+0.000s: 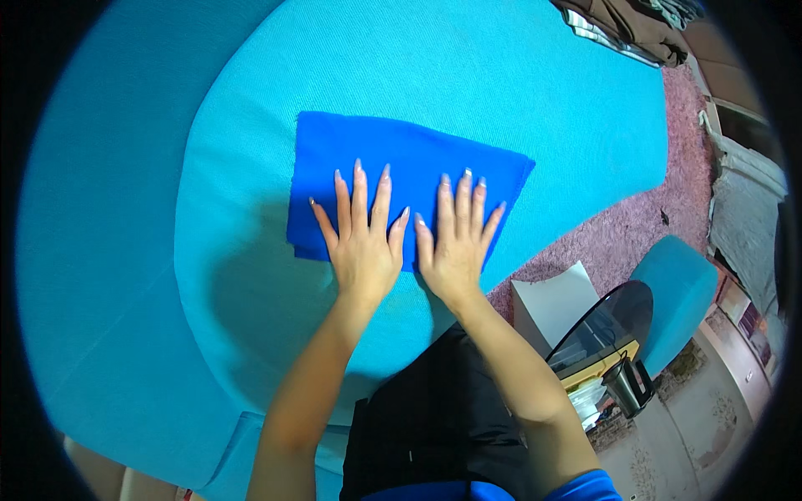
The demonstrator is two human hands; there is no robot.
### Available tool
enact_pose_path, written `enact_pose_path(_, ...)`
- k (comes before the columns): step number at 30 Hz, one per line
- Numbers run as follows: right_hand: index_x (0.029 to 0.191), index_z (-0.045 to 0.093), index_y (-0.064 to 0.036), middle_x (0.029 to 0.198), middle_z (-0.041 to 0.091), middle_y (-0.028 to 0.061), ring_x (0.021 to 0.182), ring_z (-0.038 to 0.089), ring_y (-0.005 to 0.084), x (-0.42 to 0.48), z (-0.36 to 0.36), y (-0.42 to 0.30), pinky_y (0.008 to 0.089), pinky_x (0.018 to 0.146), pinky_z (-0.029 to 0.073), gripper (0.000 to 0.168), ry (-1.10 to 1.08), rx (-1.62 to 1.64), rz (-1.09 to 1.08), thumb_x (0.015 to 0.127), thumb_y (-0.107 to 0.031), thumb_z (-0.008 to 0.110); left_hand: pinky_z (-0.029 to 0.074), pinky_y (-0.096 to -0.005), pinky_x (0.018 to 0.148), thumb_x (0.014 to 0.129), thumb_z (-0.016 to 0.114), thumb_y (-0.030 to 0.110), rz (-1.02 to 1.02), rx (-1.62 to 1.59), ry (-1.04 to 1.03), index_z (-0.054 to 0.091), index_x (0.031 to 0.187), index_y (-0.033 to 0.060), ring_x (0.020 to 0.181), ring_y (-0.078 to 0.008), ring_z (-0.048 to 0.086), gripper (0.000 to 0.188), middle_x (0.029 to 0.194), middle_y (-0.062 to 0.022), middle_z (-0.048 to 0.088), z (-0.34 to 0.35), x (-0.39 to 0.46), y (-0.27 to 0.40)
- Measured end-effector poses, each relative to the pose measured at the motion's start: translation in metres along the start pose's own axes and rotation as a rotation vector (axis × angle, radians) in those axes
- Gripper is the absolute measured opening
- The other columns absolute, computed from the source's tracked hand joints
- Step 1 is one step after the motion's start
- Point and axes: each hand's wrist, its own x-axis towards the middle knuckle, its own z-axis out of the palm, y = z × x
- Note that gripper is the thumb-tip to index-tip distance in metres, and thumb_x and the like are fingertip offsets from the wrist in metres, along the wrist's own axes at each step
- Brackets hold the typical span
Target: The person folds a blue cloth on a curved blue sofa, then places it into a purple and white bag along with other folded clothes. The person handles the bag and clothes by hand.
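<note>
A folded bright blue cloth [407, 147] lies on the turquoise seat of a sofa [438, 69]. Its upper edge slants down to a corner at the right. Flat on its left part rests my left hand [366, 250], palm down with the fingers apart. My right hand [457, 253] is spread the same way on the right part, its little finger close to the cloth's right edge. The two thumbs point toward each other with a small gap between them. Neither hand grips the fabric. My palms hide part of the cloth's lower edge.
The sofa backrest [100, 206] curves along the left. Folded clothes [626, 31] are piled at the upper right. Beyond the seat are a pink shaggy rug [595, 244], a dark glass table [611, 319], a kettle [626, 385] and a turquoise stool [680, 294].
</note>
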Motion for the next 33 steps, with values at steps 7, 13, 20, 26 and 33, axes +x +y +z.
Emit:
enact_pose_path(7, 0.132, 0.045, -0.002, 0.142, 0.038, 0.0163, 0.135, 0.03, 0.036, 0.057, -0.001, 0.005, 0.0577, 0.109, 0.013, 0.046, -0.005, 0.166, -0.201, 0.089, -0.016, 0.05, 0.007, -0.0549, 0.111, 0.095, 0.042, 0.026, 0.15, -0.125, 0.086, 0.04, 0.139, 0.0067, 0.138, -0.0298, 0.027, 0.048, 0.145, -0.0135, 0.036, 0.01, 0.057, 0.006)
enact_pose_path(13, 0.138, 0.04, -0.006, 0.145, 0.036, 0.0148, 0.137, 0.023, 0.0375, 0.071, -0.01, 0.053, 0.0601, 0.108, 0.011, 0.049, 0.157, -0.215, 0.048, 0.093, -0.025, 0.047, 0.01, -0.0572, 0.109, 0.093, 0.048, 0.031, 0.111, -0.038, 0.094, 0.041, 0.138, 0.0097, 0.137, -0.0292, 0.029, 0.05, 0.144, -0.0111, 0.039, 0.007, 0.075, -0.002)
enact_pose_path(20, 0.131, 0.047, -0.002, 0.135, 0.046, 0.0189, 0.13, 0.039, 0.0357, 0.05, -0.018, 0.006, 0.053, 0.108, 0.023, 0.047, -0.038, 0.318, -0.269, 0.085, -0.007, 0.056, 0.017, -0.0536, 0.11, 0.089, 0.055, 0.017, 0.245, -0.209, 0.087, 0.053, 0.128, 0.0055, 0.129, -0.0279, 0.042, 0.041, 0.133, -0.0126, 0.051, -0.001, 0.045, -0.023)
enact_pose_path(26, 0.132, 0.049, -0.008, 0.137, 0.047, 0.009, 0.13, 0.04, 0.0252, 0.058, 0.005, 0.016, 0.0468, 0.108, 0.025, 0.048, 0.009, 0.098, -0.218, 0.085, -0.014, 0.057, 0.018, -0.0513, 0.11, 0.088, 0.057, 0.029, 0.204, -0.05, -0.01, 0.048, 0.135, 0.0208, 0.132, -0.0206, 0.037, 0.049, 0.142, -0.0024, 0.041, -0.003, 0.063, -0.024)
enact_pose_path(33, 0.136, 0.044, -0.009, 0.14, 0.043, 0.0089, 0.132, 0.037, 0.024, 0.061, 0.004, 0.008, 0.0457, 0.11, 0.02, 0.049, -0.041, 0.01, -0.136, 0.088, -0.019, 0.05, 0.011, -0.0575, 0.109, 0.091, 0.049, 0.034, 0.177, -0.006, -0.063, 0.04, 0.14, 0.025, 0.137, -0.0243, 0.029, 0.05, 0.148, -0.0044, 0.033, -0.003, 0.065, -0.015)
